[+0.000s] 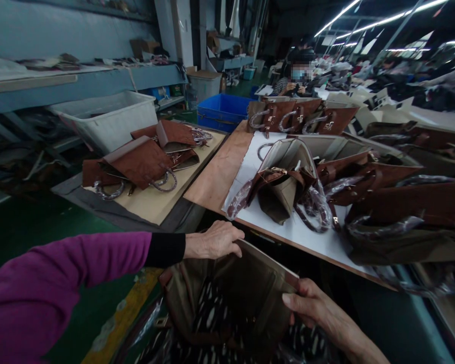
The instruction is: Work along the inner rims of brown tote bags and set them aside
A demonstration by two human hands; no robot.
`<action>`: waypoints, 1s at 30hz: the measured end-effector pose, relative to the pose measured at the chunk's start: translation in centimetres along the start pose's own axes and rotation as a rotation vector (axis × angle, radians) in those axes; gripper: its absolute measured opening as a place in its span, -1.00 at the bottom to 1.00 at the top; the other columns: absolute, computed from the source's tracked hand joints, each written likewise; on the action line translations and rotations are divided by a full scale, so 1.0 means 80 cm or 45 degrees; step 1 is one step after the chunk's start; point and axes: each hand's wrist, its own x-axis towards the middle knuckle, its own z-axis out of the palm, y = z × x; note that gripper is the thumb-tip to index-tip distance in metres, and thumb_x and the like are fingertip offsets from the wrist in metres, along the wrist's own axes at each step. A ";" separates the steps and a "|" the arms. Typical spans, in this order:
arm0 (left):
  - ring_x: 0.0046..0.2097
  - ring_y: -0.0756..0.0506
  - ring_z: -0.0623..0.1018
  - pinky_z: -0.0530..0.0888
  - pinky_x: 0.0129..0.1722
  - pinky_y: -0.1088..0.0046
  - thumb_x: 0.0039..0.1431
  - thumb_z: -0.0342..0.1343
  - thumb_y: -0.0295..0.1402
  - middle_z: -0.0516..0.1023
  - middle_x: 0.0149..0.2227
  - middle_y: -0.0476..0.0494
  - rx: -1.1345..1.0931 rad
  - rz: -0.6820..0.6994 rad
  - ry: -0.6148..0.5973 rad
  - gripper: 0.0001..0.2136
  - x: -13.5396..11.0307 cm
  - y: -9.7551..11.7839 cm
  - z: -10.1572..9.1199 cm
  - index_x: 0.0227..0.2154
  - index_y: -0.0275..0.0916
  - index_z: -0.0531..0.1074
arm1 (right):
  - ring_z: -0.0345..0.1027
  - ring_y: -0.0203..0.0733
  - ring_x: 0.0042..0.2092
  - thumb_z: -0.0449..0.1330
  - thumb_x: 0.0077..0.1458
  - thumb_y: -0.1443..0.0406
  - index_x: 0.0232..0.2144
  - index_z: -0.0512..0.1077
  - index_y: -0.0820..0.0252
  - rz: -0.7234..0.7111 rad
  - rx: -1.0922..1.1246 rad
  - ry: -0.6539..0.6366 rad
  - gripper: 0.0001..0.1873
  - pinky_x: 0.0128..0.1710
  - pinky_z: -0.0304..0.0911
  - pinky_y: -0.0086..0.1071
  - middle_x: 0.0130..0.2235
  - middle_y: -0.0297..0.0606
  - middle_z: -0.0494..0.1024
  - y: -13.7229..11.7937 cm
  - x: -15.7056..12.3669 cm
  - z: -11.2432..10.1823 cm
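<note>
An opened handbag (246, 283) with an olive-brown lining lies low in front of me, its pale top edge running slantwise between my hands. My left hand (218, 240) grips the far left part of that edge, thumb inside and fingers over it. At the right corner, my right hand (309, 303) pinches the rim with its thumb on the lining. Plastic-wrapped handles show dimly at the bag's lower left. A dark cloth with white flecks is visible below and around the bag.
Brown handbags with plastic-wrapped handles crowd the table (212, 177) ahead and right. More brown bags (136, 162) lie on a board at left. Behind stand a white bin (109, 119) and a blue crate (223, 111). A masked person (293, 83) sits beyond the table.
</note>
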 end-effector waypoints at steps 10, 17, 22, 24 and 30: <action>-0.46 0.02 0.39 0.18 -0.50 0.57 -0.06 0.22 -0.17 0.35 -0.60 0.09 -0.299 -0.038 -0.049 -0.78 0.015 -0.006 0.003 -0.53 -0.23 0.42 | 0.32 -0.22 -0.37 0.12 -0.02 0.04 -0.37 0.42 0.24 -0.090 -0.248 0.220 -0.63 -0.35 0.21 -0.40 -0.45 -0.31 0.47 0.012 -0.005 0.008; -0.36 -0.06 0.46 0.23 -0.42 0.51 0.04 0.14 -0.20 0.47 -0.51 -0.01 -0.083 0.087 -0.041 -0.81 0.018 0.006 0.008 -0.49 -0.22 0.45 | 0.36 -0.01 -0.14 0.09 0.09 0.21 -0.01 0.25 0.22 -0.317 -1.504 1.211 -0.59 -0.20 0.22 -0.18 -0.10 -0.08 0.48 0.025 0.010 0.055; -0.35 -0.11 0.49 0.27 -0.41 0.47 0.10 0.09 -0.28 0.51 -0.48 -0.08 0.034 0.129 -0.083 -0.84 0.023 0.023 0.014 -0.50 -0.24 0.44 | 0.37 -0.10 -0.33 0.07 0.09 0.39 -0.16 0.35 0.27 -0.220 -1.819 1.170 -0.77 -0.33 0.18 -0.27 -0.35 -0.17 0.51 0.001 0.037 0.074; -0.37 -0.11 0.50 0.27 -0.42 0.46 0.12 0.05 -0.29 0.50 -0.49 -0.10 0.058 0.137 -0.080 -0.82 0.026 0.025 0.016 -0.51 -0.25 0.43 | 0.38 -0.13 -0.36 0.08 0.08 0.39 -0.19 0.38 0.24 -0.153 -1.763 1.176 -0.79 -0.37 0.16 -0.31 -0.37 -0.21 0.51 -0.001 0.045 0.072; -0.39 -0.12 0.50 0.24 -0.47 0.46 0.12 0.03 -0.27 0.51 -0.50 -0.10 0.058 0.100 -0.151 -0.80 0.032 0.023 0.015 -0.52 -0.24 0.44 | 0.43 -0.20 -0.33 0.06 0.11 0.28 -0.31 0.45 0.11 -0.114 -1.336 1.042 -0.83 -0.40 0.13 -0.41 -0.32 -0.33 0.57 0.002 0.055 0.047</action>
